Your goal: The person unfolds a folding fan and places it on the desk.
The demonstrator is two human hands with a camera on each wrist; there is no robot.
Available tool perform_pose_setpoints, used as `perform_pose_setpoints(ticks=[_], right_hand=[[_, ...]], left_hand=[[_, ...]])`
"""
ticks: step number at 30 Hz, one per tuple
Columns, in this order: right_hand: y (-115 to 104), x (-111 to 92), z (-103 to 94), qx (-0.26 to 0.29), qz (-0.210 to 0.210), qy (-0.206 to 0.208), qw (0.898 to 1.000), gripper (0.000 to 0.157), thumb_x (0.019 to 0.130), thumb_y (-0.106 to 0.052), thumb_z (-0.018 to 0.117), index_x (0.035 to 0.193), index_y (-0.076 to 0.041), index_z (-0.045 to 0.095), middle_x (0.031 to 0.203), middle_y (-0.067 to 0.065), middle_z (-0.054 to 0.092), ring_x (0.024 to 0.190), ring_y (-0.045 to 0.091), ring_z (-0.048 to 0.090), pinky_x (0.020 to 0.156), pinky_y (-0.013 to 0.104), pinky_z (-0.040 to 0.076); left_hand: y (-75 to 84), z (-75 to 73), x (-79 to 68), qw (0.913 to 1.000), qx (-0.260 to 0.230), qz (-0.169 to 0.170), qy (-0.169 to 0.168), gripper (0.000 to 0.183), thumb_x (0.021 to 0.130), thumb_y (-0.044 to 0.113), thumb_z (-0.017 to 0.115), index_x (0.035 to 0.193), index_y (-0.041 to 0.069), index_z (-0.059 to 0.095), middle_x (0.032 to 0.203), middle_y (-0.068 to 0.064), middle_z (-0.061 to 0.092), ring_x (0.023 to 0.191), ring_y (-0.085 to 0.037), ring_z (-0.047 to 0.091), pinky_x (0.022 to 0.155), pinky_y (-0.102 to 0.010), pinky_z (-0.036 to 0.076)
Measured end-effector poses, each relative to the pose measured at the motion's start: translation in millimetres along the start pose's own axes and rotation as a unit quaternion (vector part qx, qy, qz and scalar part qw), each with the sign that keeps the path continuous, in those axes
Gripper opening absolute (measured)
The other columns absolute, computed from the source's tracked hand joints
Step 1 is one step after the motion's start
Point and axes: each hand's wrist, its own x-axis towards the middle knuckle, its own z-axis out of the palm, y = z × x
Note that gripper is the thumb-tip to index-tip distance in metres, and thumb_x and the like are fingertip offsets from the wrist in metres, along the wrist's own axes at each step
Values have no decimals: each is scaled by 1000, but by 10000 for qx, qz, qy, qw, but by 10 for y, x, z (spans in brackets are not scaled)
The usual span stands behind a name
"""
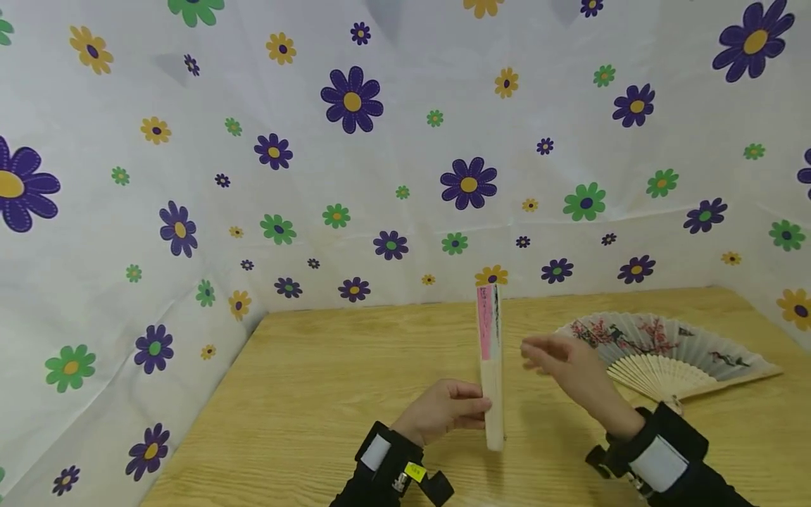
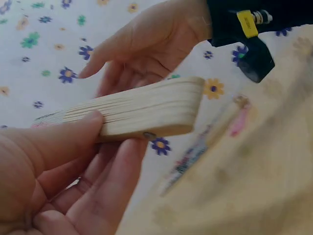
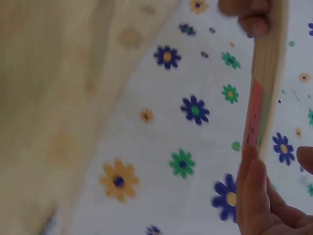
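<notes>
A folded hand fan [image 1: 491, 394] with pale wooden ribs and a pink-and-white printed leaf stands upright in front of me. My left hand [image 1: 443, 412] grips it near its lower end; in the left wrist view the thumb lies on the ribs and the fingers are curled beneath. To the right of the fan, my right hand [image 1: 573, 373] is held up with loosely bent fingers, holding nothing. A gap separates it from the folded fan in the head view. Behind the right hand, a spread fan [image 1: 659, 352] with red blossoms lies on the table.
The wooden table [image 1: 304, 394] extends to the left and back. A white cloth [image 1: 405, 141] printed with purple, green and yellow flowers hangs behind it and along both sides. The spread fan takes up the table's right side.
</notes>
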Motion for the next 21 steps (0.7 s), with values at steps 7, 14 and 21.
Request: perform_pose_setpoints(ticks=[7,14,21], right_hand=[[291,-164,192,1023,1385,-1391,9752,29,100,-12,69,108,15,70,94,8,77,82,9,68,73,30,65],[267,-200,245,511,1417,-990,9836,17,94,-8,74,91,9,73,78,3,74,71,10,63,63,25,60],[257,-196,276,302,1663,-630,9836,14,93,-6,76,90,7,74,78,5,75,70,9,65,64,28,62]], left_hand=[[-229,176,82,9968,636,-479,38,27,103,3,62,124,-14,68,112,-16,76,80,-4,68,83,-28,65],[-254,275,102,9941,784,-331,667,20,99,2,69,110,-13,74,94,-18,78,68,-5,66,67,-22,64],[-263,287,115,9942,613,-298,834,18,98,0,69,109,-13,73,92,-21,78,64,-4,65,62,-19,62]])
